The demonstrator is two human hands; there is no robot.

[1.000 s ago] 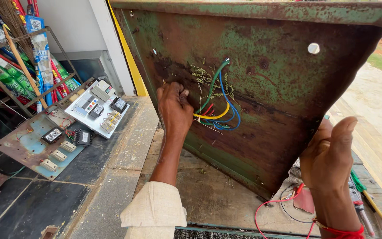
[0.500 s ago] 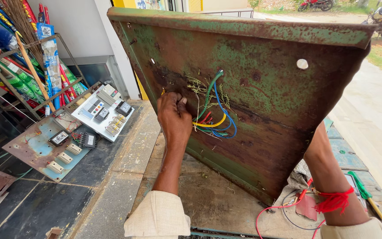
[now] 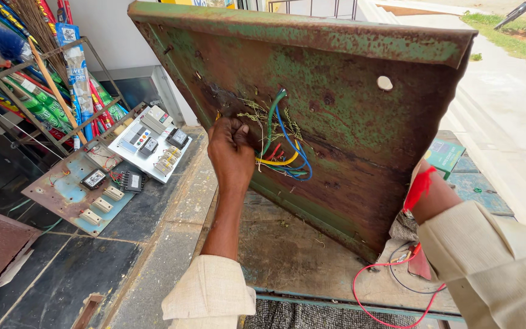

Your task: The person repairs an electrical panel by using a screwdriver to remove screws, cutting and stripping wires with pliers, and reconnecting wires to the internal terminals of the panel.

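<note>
A large rusty green metal panel (image 3: 336, 122) stands tilted up on a worn metal tabletop (image 3: 293, 256). A bundle of coloured wires (image 3: 281, 149), green, blue, yellow and red, comes out of its inner face among dry plant scraps. My left hand (image 3: 231, 149) is closed in a fist against the panel just left of the wires; whether it grips anything is hidden. My right hand is out of sight behind the panel's right edge; only the forearm (image 3: 433, 198) with a red thread round the wrist and a cream sleeve shows.
Two boards with electrical meters and switches (image 3: 147, 143) (image 3: 86, 189) lean at the left by a rack of brooms and packets (image 3: 50, 91). A loose red wire (image 3: 385, 292) lies on the tabletop under the panel. A paved path runs at the right.
The panel has been tipped further upright and nearer to me. My right hand has slid from its lower right edge to behind it. My left hand stays by the wires.
</note>
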